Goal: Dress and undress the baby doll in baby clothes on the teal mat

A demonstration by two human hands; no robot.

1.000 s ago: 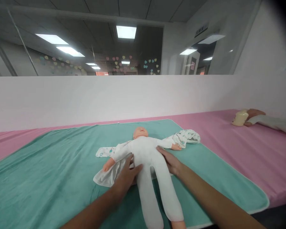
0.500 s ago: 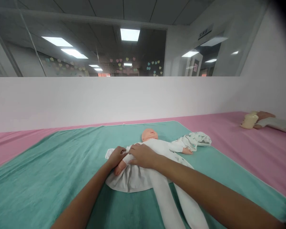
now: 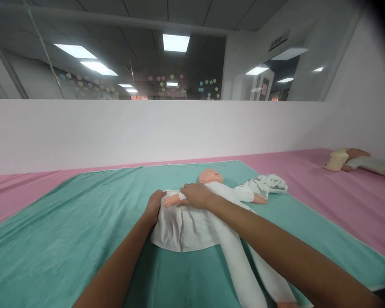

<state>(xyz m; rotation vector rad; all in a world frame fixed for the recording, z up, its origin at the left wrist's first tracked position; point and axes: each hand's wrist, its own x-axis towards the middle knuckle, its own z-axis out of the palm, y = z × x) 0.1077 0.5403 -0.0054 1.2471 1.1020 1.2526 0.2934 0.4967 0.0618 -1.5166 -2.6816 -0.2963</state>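
A baby doll (image 3: 221, 189) in a white suit lies on its back on a teal towel (image 3: 115, 214), its head toward the wall. Spread beneath it is a white baby garment (image 3: 186, 231), whose patterned part (image 3: 266, 185) bunches at the doll's far side. With fingers curled over the garment's left edge, my left hand (image 3: 154, 206) grips the cloth. My right hand (image 3: 196, 196) is closed around the doll's near forearm, just above the bare doll hand (image 3: 172, 200). That arm lies over the garment. Some fingertips of my left hand are hidden behind the cloth.
Pink cloth (image 3: 308, 167) surrounds the towel. At the far right, a yellowish bottle-shaped object (image 3: 336, 160) stands near another doll (image 3: 368, 164). A low white wall (image 3: 147, 132) with glass above it runs along the back.
My left hand has moved from beside the doll's hand to the garment's edge. The doll's forearm has swung outward and up with my right hand. The doll appears farther right.
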